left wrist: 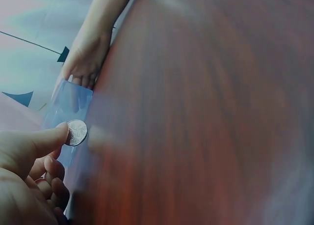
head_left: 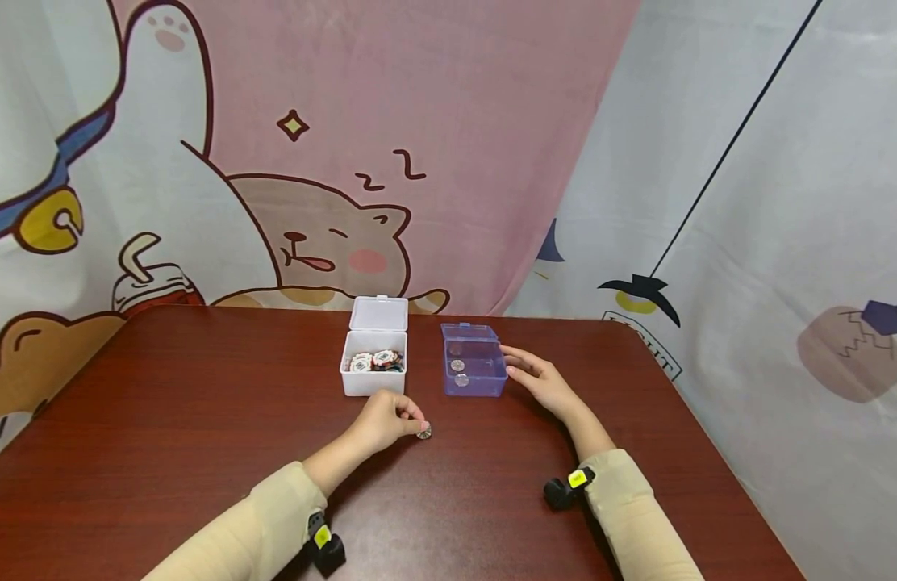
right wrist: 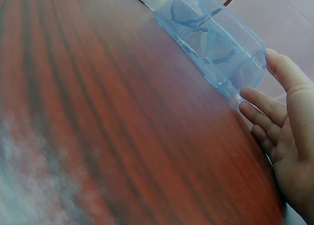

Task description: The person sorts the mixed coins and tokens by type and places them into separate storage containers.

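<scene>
My left hand [head_left: 385, 421] pinches a silver coin [head_left: 423, 432] between thumb and finger, in front of the two boxes. The left wrist view shows the coin [left wrist: 77, 132] face on at the thumb tip. A see-through blue-purple box [head_left: 474, 378] stands with its lid up and a few coins [head_left: 461, 379] inside on its left. Against its right side rest the fingertips of my right hand [head_left: 541, 384], with the fingers extended. In the right wrist view, thumb and fingers of the right hand [right wrist: 284, 112] meet the end of the clear box [right wrist: 216, 43].
Left of the clear box stands a white box [head_left: 352, 379], lid raised, filled with several patterned round chips [head_left: 379, 361]. Both boxes sit toward the back of the dark red-brown table [head_left: 202, 420]. A cartoon-printed curtain [head_left: 477, 145] hangs behind the table's far edge.
</scene>
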The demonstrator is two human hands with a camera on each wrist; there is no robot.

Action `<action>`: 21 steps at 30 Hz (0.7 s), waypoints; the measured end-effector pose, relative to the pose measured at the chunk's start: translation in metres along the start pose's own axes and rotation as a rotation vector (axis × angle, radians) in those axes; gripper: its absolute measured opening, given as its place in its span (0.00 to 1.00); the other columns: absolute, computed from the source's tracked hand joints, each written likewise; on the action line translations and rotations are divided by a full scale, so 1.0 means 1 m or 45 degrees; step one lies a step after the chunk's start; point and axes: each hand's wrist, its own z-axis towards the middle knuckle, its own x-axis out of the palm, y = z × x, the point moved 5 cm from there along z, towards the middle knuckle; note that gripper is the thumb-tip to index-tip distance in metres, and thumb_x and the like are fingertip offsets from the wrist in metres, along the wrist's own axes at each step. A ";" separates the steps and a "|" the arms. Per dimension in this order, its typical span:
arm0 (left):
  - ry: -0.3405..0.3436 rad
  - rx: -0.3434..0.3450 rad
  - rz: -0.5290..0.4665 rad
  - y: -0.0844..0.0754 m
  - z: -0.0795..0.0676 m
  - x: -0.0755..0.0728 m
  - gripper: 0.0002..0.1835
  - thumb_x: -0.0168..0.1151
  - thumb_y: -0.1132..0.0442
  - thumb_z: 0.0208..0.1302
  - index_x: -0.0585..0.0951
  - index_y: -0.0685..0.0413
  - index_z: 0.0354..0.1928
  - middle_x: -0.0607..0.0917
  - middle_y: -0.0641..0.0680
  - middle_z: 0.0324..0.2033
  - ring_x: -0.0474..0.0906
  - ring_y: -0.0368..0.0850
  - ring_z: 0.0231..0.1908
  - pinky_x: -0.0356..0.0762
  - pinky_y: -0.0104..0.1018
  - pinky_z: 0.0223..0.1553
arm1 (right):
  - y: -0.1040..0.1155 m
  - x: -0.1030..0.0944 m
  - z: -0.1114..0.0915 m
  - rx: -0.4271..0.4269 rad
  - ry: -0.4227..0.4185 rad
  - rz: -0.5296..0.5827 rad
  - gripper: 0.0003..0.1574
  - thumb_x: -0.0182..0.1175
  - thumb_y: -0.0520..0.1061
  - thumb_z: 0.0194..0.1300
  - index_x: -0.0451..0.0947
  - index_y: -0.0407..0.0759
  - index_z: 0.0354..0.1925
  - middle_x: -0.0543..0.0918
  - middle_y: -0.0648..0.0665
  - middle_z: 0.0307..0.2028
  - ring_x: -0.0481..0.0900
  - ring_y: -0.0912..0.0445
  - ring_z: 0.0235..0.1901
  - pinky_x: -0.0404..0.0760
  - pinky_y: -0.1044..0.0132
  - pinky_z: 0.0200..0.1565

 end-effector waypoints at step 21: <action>-0.129 -0.053 -0.424 -0.016 0.012 0.021 0.05 0.72 0.70 0.51 0.84 0.64 0.25 0.70 0.46 0.17 0.65 0.38 0.23 0.61 0.27 0.24 | -0.001 0.000 0.001 -0.021 0.007 -0.018 0.28 0.55 0.39 0.70 0.65 0.34 0.66 0.75 0.31 0.57 0.71 0.41 0.58 0.64 0.43 0.59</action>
